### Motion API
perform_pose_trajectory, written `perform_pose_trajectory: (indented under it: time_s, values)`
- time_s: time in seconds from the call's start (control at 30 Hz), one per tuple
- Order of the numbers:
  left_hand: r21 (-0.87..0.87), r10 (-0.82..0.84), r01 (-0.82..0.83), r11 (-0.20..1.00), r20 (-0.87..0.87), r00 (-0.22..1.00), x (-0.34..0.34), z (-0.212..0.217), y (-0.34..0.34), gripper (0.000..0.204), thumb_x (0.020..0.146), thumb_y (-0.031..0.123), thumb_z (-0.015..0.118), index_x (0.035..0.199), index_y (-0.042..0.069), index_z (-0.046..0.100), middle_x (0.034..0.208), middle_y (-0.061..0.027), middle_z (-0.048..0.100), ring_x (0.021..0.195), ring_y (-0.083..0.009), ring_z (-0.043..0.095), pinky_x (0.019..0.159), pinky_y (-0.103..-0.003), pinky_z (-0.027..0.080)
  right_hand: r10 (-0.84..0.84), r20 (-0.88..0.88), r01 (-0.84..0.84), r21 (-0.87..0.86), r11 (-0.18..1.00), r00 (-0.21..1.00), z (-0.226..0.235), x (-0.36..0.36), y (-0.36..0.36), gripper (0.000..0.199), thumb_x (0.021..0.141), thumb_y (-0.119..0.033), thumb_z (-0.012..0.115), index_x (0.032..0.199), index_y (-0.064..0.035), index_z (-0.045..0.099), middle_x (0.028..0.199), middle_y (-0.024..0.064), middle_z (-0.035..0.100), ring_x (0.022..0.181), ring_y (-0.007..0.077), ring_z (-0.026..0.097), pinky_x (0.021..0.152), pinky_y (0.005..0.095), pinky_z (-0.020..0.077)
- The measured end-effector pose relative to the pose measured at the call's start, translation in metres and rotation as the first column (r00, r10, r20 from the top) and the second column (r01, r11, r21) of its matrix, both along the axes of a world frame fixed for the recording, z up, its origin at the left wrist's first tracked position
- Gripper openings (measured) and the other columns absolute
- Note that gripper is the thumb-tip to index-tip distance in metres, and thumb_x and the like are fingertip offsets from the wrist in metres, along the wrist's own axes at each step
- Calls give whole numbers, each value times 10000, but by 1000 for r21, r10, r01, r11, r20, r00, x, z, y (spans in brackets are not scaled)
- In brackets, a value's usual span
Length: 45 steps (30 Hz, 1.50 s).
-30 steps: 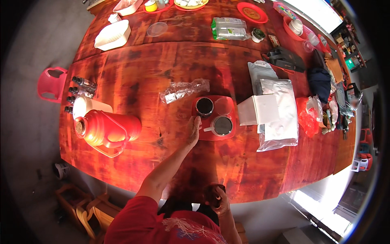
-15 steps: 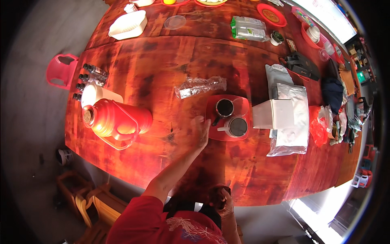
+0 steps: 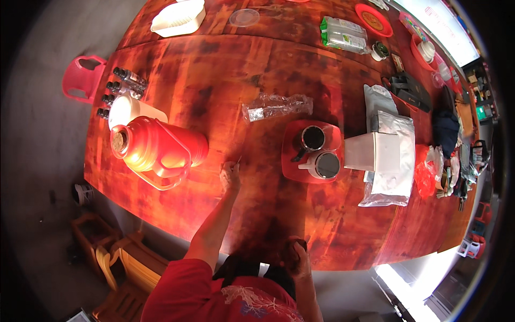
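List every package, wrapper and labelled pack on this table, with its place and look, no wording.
Green and white pack: far side, flat, rectangular.
Clear crumpled wrapper: table middle, beyond the red tray.
Silver foil bags: right of the tray, flat, overlapping, under a white box.
Red plastic bag: right of the bags, scrunched.

Warm, dim reddish light, daylight glare at the lower right (fisheye bends and darkens the rim).
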<state>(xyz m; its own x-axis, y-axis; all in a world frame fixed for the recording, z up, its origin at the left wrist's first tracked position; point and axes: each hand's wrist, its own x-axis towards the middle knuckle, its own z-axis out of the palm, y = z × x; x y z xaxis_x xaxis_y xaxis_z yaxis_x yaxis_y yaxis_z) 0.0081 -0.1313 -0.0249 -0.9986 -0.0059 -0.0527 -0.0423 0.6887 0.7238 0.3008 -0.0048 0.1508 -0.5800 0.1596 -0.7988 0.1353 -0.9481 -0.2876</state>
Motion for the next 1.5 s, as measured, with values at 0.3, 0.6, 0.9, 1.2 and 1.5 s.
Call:
perform_pose_trajectory:
  time_s: [0.3, 0.6, 0.9, 1.2, 1.5]
  values:
    - [713, -332, -682, 159, 690, 643, 80, 133, 24, 92, 902, 108, 564, 883, 35, 617, 760, -41, 611, 623, -98, 564, 484, -223, 436, 93, -102, -38, 448, 893, 990, 56, -110, 32, 502, 805, -21, 596, 1267, -56, 401, 1044, 74, 547, 861, 150, 560, 673, 262, 497]
    - [933, -526, -247, 263, 353, 774, 121, 233, 13, 141, 917, 142, 550, 848, 31, 604, 740, 16, 591, 633, -36, 498, 594, -189, 390, 276, -332, 3, 643, 766, 902, 99, -149, -2, 253, 837, 45, 554, 1074, -27, 498, 921, 41, 566, 847, 93, 530, 755, 218, 436]
    - [901, -604, -392, 187, 420, 677, 158, 284, -2, 152, 918, 167, 549, 876, 36, 616, 730, -20, 590, 617, -69, 543, 589, -225, 508, 212, -372, 122, 698, 705, 904, 127, -143, 21, 121, 882, -21, 534, 997, -56, 524, 827, 18, 583, 690, 75, 535, 575, 198, 440]
    - [960, -494, -277, 49, 264, 828, 198, 307, 12, 174, 920, 166, 542, 921, 14, 626, 781, -45, 625, 637, -96, 578, 606, -235, 515, 364, -473, 11, 622, 783, 802, 159, -74, 4, 243, 850, -9, 564, 1086, -32, 509, 932, 49, 589, 811, 102, 570, 724, 247, 476]
    - [903, -521, -429, -31, 351, 778, 245, 333, 28, 119, 904, 154, 568, 939, 56, 624, 837, -31, 629, 689, -100, 594, 616, -259, 529, -128, -583, 285, 186, 940, 803, 186, -50, 65, 136, 871, -72, 540, 1004, -43, 530, 857, 112, 631, 630, 175, 594, 550, 270, 497]
